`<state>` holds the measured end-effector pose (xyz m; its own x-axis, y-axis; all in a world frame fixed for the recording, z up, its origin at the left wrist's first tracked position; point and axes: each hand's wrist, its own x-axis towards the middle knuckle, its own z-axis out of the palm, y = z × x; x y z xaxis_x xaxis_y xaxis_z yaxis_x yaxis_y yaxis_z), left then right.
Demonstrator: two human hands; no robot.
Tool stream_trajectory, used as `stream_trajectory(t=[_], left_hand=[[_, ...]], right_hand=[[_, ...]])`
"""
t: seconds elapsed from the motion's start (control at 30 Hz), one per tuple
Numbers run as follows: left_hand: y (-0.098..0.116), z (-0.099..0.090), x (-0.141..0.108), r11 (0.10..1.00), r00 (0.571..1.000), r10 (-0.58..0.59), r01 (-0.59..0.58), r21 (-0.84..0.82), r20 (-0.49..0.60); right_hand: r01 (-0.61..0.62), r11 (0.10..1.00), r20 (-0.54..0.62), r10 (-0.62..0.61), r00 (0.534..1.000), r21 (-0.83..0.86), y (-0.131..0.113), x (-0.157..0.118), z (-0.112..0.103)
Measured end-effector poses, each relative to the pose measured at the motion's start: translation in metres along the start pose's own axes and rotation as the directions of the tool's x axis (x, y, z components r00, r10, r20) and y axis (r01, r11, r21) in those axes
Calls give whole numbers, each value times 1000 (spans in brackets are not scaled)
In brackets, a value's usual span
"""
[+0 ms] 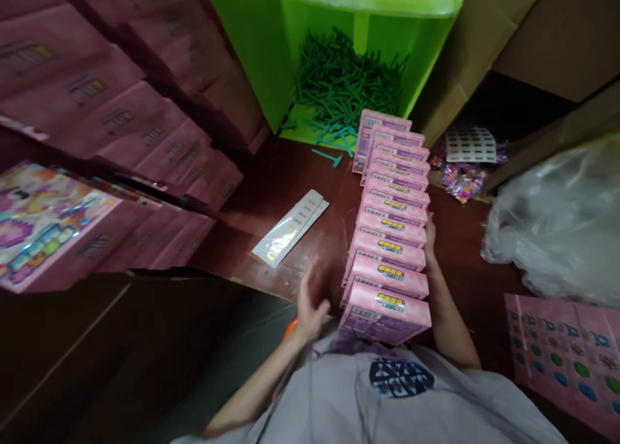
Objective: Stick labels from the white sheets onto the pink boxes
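A long row of pink boxes stands on the dark red table, each leaning on the one behind it, and its near end reaches my shirt. My left hand hovers at the left of the row's near end, fingers apart, with nothing in it. On the right side of the row, my right hand is at the boxes; its fingers are mostly hidden behind them, so its grip cannot be made out. A white sticker sheet strip with gold print lies just beyond my left hand.
An open green bin at the back holds many green T-shaped plastic pieces; one piece lies outside. Stacked pink boxes rise at left. At right are small colourful packets, clear plastic bags and pink printed sheets.
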<state>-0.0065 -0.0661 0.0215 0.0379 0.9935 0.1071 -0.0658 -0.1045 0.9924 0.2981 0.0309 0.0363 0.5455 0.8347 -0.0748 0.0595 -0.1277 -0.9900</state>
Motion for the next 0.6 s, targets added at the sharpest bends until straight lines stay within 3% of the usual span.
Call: stream_trajectory(t=[0.07,0.13,0.2,0.23,0.3,0.37,0.43,0.5,0.57,0.6], left_hand=[[2,-25,42,943,954,48,54,329,-295],[-2,-54,79,754,853,144,233,614,-501],[-8,-78,104,573,830,113,395,718,-546],[-10,-87,112,530,835,84,424,734,-543],[-8,-95,119,572,870,84,357,739,-485],[9,-92,122,674,893,228,143,725,-388],[39,-81,127,705,843,437,-105,702,-313],[77,-65,134,682,777,573,-275,678,-262],[115,-49,141,659,749,639,-414,628,-175],[132,-43,144,645,738,663,-479,595,-126]], right_hand=[[-4,993,-103,16,995,116,6,2,1],[26,974,-220,24,975,223,13,-2,-5],[95,966,-302,-18,953,242,16,-7,-16],[138,964,-336,-57,940,225,15,-9,-22],[265,953,-440,-177,880,148,2,-13,-32],[442,897,-546,-383,746,-25,-25,-18,-37],[640,715,-487,-680,547,-280,-65,-26,-33],[820,407,-186,-913,362,-402,-110,-37,-22],[937,146,165,-964,207,-317,-151,-48,-3],[955,73,299,-941,161,-286,-167,-52,7]])
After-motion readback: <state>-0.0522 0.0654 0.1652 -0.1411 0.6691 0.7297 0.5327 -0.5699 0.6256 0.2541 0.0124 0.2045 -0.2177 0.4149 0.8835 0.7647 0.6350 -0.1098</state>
